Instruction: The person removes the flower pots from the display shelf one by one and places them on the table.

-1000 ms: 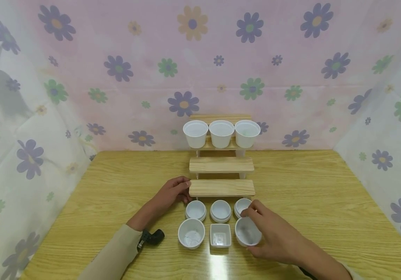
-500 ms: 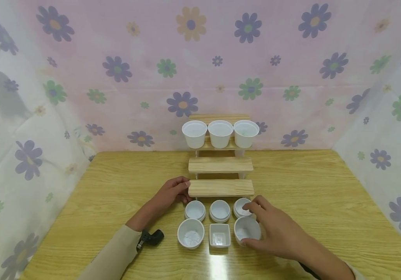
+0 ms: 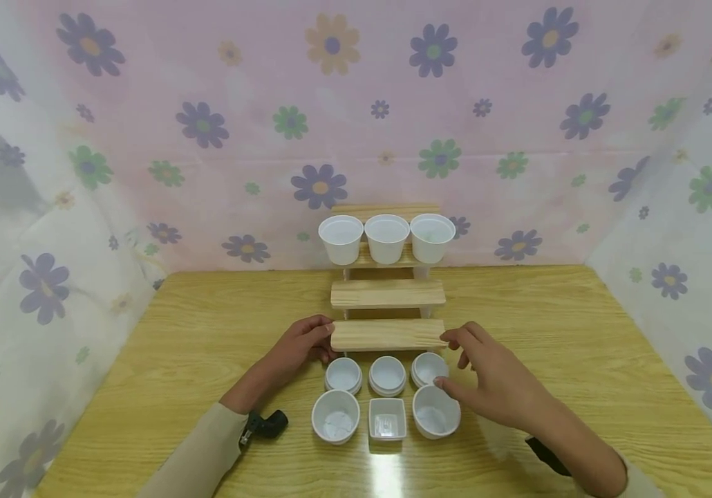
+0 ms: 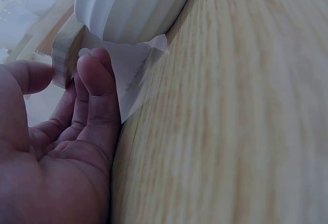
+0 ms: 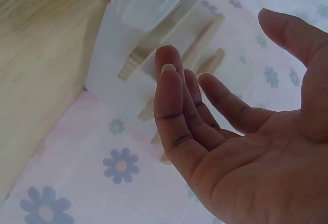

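A tiered wooden display stand (image 3: 388,294) stands at mid-table, with three white plastic pots (image 3: 387,239) side by side on an upper step. My left hand (image 3: 301,343) pinches the left end of the lowest board (image 3: 388,335); in the left wrist view the thumb and curled fingers (image 4: 96,75) lie about that end. My right hand (image 3: 493,377) holds nothing, its fingers bent loosely and apart from the thumb. Its fingertips are by the board's right end; contact is unclear. Under its thumb are a small round white pot (image 3: 431,368) and a wider round white pot (image 3: 435,412).
In front of the stand are two more small round pots (image 3: 387,375), a round pot (image 3: 336,417) and a square white pot (image 3: 387,419). A black wrist device (image 3: 269,424) sits at the left cuff. Flowered cloth (image 3: 238,138) hangs behind the wooden table (image 3: 207,311).
My right hand has let go of the wider round pot at the front right and moved up to the lowest board's right end. The left hand has stayed at the left end.
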`<state>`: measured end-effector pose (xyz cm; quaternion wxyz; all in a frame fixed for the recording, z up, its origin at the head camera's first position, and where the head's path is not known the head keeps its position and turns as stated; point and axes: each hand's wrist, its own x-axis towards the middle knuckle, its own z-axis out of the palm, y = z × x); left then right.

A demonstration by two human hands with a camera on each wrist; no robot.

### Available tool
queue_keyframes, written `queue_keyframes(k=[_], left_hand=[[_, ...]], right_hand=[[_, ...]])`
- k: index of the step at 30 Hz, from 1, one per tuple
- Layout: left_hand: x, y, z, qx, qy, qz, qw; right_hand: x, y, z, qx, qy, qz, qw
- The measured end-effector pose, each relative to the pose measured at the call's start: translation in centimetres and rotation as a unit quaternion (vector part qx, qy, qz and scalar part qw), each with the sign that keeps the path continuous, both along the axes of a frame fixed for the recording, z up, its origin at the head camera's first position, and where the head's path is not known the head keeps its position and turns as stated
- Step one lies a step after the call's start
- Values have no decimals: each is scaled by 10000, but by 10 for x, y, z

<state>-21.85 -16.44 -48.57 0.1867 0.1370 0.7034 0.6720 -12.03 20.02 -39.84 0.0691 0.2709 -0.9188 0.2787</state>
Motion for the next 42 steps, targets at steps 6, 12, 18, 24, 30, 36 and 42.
queue_keyframes(k=[6,12,18,24,30,36,42], left_hand=[[0,-1,0,3,9,7,10000],[-2,-3,-2,-65,14,-24,10000],[0,-3,-2,-97,-8,-7,10000],[1,-1,0,-36,8,-57,10000],[-1,0,-1,-16,-20,-49,10000],[-1,-1,-2,-60,-62,8,10000],[-1,0,-1,-45,-74,37,10000]], right_hand=[[-13,1,7,-179,36,-161,9997],[-25,2,12,-325,-67,-280,9991],[-36,4,16,-477,36,-346,9983],[-48,6,22,-668,178,-421,9967],[-59,9,31,-818,196,-573,9948],[-70,7,39,-1155,266,-694,9905],[-85,2,40,-1476,285,-878,9847]])
